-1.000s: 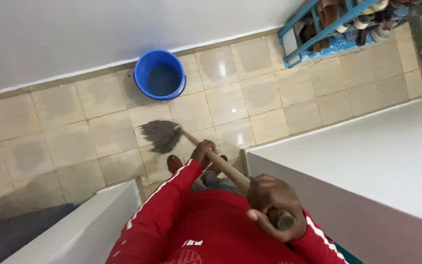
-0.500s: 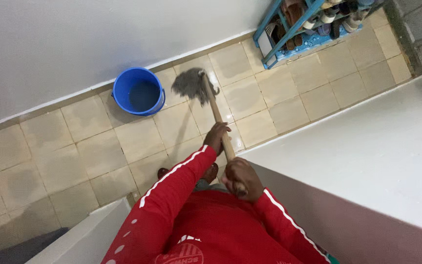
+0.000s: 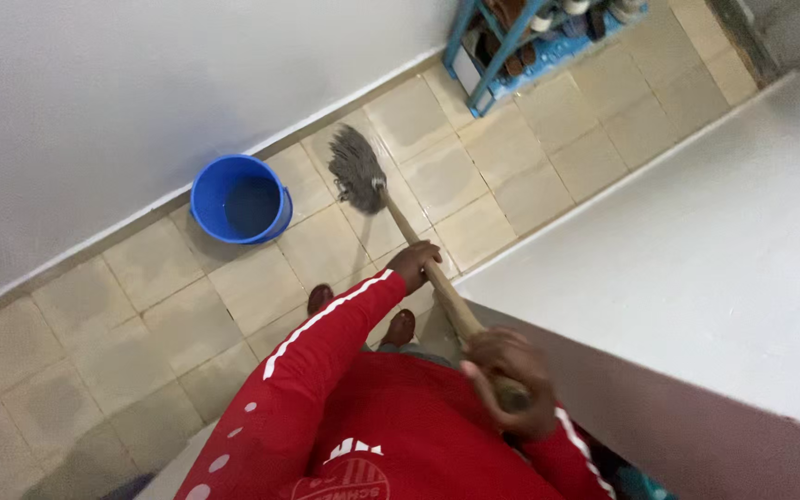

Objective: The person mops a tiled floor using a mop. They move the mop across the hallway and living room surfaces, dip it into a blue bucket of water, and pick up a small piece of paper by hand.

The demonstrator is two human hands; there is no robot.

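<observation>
Both hands, left hand [image 3: 416, 264] & right hand [image 3: 509, 384], closed on mop [image 3: 357, 179]. Risk: sideways swing clips bucket [image 3: 240, 199], tips it; wet floor [image 3: 233, 287] slippery.

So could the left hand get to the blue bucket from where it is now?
Probably not without stepping or bending: the left hand grips the mop handle at standing height, and the blue bucket sits on the floor by the wall. Bare tile lies between; nothing blocks it.
</observation>
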